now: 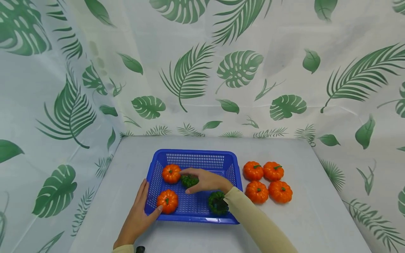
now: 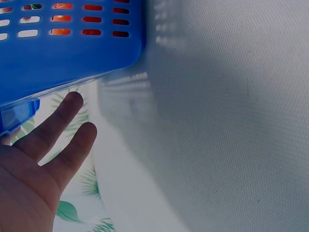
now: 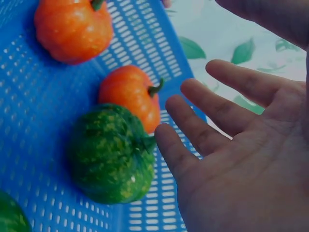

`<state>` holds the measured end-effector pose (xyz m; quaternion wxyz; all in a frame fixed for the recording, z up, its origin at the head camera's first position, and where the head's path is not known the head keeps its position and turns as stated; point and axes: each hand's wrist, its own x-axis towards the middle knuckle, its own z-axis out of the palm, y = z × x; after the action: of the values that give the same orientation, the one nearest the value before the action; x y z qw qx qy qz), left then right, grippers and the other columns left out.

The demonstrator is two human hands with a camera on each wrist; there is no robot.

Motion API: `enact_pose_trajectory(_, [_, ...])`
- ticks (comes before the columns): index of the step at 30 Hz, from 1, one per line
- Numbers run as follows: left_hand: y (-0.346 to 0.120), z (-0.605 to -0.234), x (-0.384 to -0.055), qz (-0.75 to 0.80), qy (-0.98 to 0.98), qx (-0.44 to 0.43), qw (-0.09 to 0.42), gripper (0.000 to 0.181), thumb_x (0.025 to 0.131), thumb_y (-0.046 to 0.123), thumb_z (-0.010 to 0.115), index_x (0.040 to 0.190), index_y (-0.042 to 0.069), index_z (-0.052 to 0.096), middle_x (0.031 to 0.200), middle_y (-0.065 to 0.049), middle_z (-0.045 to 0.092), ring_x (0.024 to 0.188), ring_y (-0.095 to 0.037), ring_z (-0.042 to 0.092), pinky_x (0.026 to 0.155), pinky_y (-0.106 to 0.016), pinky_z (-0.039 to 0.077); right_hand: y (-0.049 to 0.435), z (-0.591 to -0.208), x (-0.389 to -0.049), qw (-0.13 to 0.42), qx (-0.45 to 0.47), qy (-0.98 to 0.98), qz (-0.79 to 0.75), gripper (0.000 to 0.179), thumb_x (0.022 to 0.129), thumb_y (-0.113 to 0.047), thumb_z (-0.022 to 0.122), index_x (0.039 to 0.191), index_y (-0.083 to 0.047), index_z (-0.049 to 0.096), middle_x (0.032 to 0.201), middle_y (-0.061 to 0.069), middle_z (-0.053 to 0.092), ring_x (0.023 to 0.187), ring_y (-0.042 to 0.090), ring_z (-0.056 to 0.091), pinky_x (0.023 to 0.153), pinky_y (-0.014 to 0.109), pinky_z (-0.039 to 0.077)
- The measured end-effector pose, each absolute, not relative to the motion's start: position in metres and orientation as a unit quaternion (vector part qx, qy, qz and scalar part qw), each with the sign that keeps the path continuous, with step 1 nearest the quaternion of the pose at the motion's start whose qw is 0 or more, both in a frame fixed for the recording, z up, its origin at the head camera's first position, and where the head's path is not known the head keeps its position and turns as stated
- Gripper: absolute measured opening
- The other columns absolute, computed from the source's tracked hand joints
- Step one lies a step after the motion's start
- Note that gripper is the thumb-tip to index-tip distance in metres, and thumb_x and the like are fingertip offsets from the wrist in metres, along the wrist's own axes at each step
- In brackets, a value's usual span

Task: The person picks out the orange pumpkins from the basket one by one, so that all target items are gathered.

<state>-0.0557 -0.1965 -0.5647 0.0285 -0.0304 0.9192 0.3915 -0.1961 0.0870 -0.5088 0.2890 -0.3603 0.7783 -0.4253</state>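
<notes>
tabletop [image 1: 316,218], whitish, under blue basket [image 1: 202,219] — leaf-print sheeting [image 1: 202,88] on three sides

Reaches in from the lower edge of the head view with both arms, clad in cream sleeves [image 1: 262,225]. Holds the left hand [image 1: 139,214] at lower left, with fingers nearly straight and aimed forward, with the thumb spread off to the right. Stretches the right arm on a slant from lower right, farther forward than the left, with the right hand [image 1: 205,181] turned palm down and pointing leftward. Shows that palm in the right wrist view, with four fingers slightly fanned and loosely extended.
</notes>
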Motion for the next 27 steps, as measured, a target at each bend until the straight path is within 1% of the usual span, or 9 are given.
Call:
enact_pose_trajectory(5, [-0.196,-0.564,-0.055,0.391,0.919,-0.032,0.027,0.111,0.095,0.064,0.07,0.174,0.013,0.011,0.18,-0.009,0.0,0.16,-0.047,0.016,0.117,-0.069,0.024,0.079,-0.513,-0.195,0.298,-0.351,0.787,-0.41,0.077,0.095,-0.029,0.079,0.163,-0.013,0.048,0.165,0.007,0.046,0.15,0.032,0.045,0.121,0.054,0.037])
enact_pose_trajectory(8, [-0.195,-0.564,-0.055,0.391,0.92,-0.029,0.022,0.111,0.095,0.063,0.071,0.173,0.011,0.012,0.18,-0.01,0.001,0.16,-0.047,0.017,0.117,-0.069,0.024,0.075,-0.515,-0.196,0.305,-0.359,0.781,-0.41,0.077,0.094,-0.027,0.079,0.163,-0.014,0.047,0.167,0.006,0.044,0.152,0.029,0.041,0.123,0.052,0.034])
enact_pose_trajectory(11, [-0.195,-0.565,-0.055,0.391,0.92,-0.026,0.018,0.11,0.096,0.062,0.071,0.173,0.011,0.012,0.18,-0.01,0.001,0.16,-0.048,0.017,0.117,-0.07,0.025,0.071,-0.516,-0.196,0.311,-0.369,0.776,-0.406,0.079,0.094,-0.028,0.078,0.164,-0.015,0.046,0.168,0.005,0.042,0.154,0.029,0.038,0.124,0.054,0.032])
enact_pose_trajectory(15, [-0.195,-0.566,-0.055,0.395,0.918,-0.022,0.015,0.109,0.096,0.06,0.071,0.173,0.011,0.012,0.18,-0.009,0.001,0.16,-0.047,0.018,0.117,-0.07,0.025,0.067,-0.52,-0.197,0.317,-0.377,0.776,-0.395,0.08,0.094,-0.029,0.078,0.165,-0.016,0.044,0.169,0.005,0.041,0.154,0.03,0.037,0.123,0.054,0.033])
enact_pose_trajectory(22, [-0.195,-0.565,-0.054,0.398,0.917,-0.019,0.012,0.108,0.096,0.059,0.071,0.173,0.012,0.012,0.18,-0.009,0.002,0.16,-0.047,0.018,0.117,-0.071,0.024,0.059,-0.527,-0.197,0.327,-0.399,0.755,-0.404,0.08,0.093,-0.023,0.078,0.164,-0.01,0.045,0.167,0.008,0.044,0.152,0.036,0.042,0.122,0.044,0.037])
enact_pose_trajectory(25, [-0.196,-0.565,-0.055,0.398,0.917,-0.02,0.013,0.108,0.097,0.06,0.07,0.174,0.013,0.012,0.18,-0.008,0.001,0.16,-0.047,0.018,0.117,-0.07,0.024,0.056,-0.528,-0.196,0.332,-0.398,0.753,-0.405,0.079,0.092,-0.021,0.079,0.163,-0.009,0.046,0.167,0.006,0.044,0.152,0.035,0.043,0.122,0.043,0.037])
enact_pose_trajectory(27, [-0.196,-0.565,-0.055,0.397,0.917,-0.022,0.015,0.108,0.097,0.061,0.07,0.174,0.014,0.011,0.18,-0.007,0.001,0.16,-0.047,0.017,0.117,-0.07,0.024,0.053,-0.529,-0.196,0.334,-0.4,0.754,-0.401,0.079,0.092,-0.021,0.079,0.163,-0.009,0.045,0.166,0.005,0.044,0.152,0.031,0.043,0.122,0.041,0.037])
